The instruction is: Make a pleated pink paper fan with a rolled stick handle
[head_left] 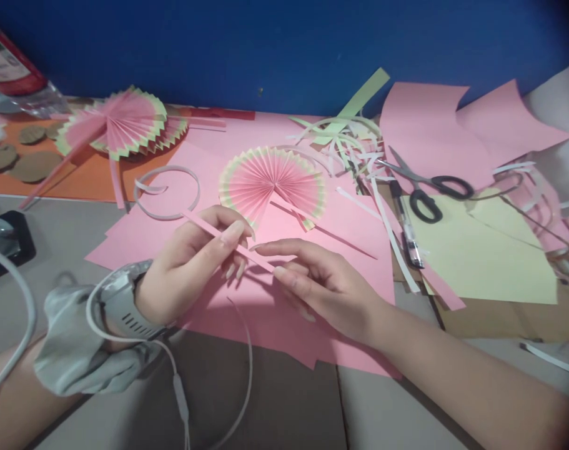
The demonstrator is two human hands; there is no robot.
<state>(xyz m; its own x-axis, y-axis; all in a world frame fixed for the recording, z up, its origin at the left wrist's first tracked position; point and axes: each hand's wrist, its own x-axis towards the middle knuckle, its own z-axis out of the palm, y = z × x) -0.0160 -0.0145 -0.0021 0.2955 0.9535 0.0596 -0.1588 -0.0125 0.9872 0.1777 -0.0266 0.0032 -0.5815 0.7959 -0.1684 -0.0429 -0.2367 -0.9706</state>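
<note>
Between my hands runs a narrow pink paper strip (209, 227), slanting down to the right above the pink paper sheets (359, 300). My left hand (195, 250) pinches it between thumb and fingers. At its lower right end, my right hand (321, 281) has thumb and fingers closed on the same strip. Just beyond my hands lies a pleated paper fan (265, 175), pink with a yellow-green zigzag rim, with a thin pink strip (321, 231) reaching out from its centre. A ring of pale paper strip (167, 217) rests left of the fan.
More pleated fans (134, 122) lie at the back left on orange paper (92, 181), near brown cardboard discs (35, 165) and a bottle (22, 69). To the right are scissors (420, 181), a pen (408, 231), paper scraps (354, 140) and a pale green sheet (494, 256). A white cable (178, 394) hangs by my left wrist.
</note>
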